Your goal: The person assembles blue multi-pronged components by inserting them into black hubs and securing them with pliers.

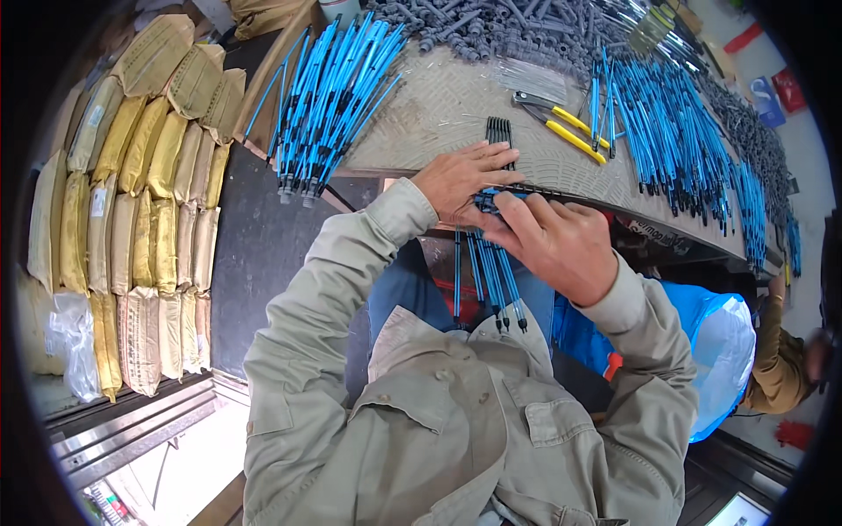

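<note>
A small group of slim blue rods with black ends [500,272] lies across the table's front edge, with its lower part hanging over my lap. My left hand [460,182] rests over the group near its upper black tips [499,131], fingers laid across the rods and pressing them to the table edge. Curled round the same rods just below is my right hand [561,241], its fingertips close to the left thumb. The exact grip under both hands is hidden. Beyond the right hand lie cutting pliers with yellow handles [566,127].
Blue rods are bundled at the table's left [329,105] and piled at the right [671,131]. Grey plastic fittings [500,26] heap along the back. Packed sacks [132,210] stack at far left. A blue bag [702,342] and another person's sleeve [772,359] are at right.
</note>
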Demonstrator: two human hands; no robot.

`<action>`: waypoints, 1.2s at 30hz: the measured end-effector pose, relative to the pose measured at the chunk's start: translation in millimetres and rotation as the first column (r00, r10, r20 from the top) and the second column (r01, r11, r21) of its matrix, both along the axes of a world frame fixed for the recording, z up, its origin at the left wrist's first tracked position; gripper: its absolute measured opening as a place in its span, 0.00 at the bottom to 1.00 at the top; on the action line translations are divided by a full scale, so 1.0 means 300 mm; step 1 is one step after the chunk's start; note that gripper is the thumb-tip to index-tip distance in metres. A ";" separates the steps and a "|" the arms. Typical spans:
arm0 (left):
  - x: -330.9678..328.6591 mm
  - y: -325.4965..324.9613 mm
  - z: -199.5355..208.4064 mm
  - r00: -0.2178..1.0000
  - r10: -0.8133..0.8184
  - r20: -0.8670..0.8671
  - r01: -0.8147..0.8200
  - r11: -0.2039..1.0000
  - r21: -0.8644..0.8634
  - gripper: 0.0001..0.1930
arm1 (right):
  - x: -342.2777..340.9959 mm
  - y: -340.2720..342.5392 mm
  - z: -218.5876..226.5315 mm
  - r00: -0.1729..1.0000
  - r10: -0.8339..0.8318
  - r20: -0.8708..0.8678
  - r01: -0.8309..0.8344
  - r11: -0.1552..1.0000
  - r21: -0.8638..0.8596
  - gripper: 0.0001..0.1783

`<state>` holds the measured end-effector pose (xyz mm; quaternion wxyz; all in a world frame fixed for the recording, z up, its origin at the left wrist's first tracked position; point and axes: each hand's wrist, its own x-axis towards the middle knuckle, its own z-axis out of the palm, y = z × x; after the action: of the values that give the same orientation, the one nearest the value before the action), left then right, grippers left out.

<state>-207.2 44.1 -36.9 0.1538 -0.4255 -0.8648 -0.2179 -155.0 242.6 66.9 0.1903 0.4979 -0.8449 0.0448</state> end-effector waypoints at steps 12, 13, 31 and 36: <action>-0.020 -0.025 0.018 0.989 -0.071 0.133 0.074 0.997 -0.018 0.45 | -0.032 0.030 -0.019 0.987 0.148 0.056 -0.130 0.959 -0.254 0.07; -0.024 -0.026 0.024 0.988 -0.079 0.136 0.082 0.996 -0.016 0.45 | -0.034 0.031 -0.023 0.990 0.127 0.061 -0.106 0.957 -0.270 0.07; -0.025 -0.008 0.030 0.987 -0.070 0.142 0.077 0.996 -0.050 0.34 | -0.030 0.014 -0.051 0.992 0.124 -0.030 -0.127 0.953 -0.274 0.09; -0.017 -0.008 0.045 0.984 -0.076 0.162 0.083 0.996 -0.038 0.34 | -0.037 0.016 -0.042 0.988 0.153 0.007 -0.144 0.943 -0.300 0.09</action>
<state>-212.3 41.7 -23.3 0.0653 -0.4440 -0.8614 -0.2380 -166.1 247.6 54.3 0.2467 0.5250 -0.7912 0.1938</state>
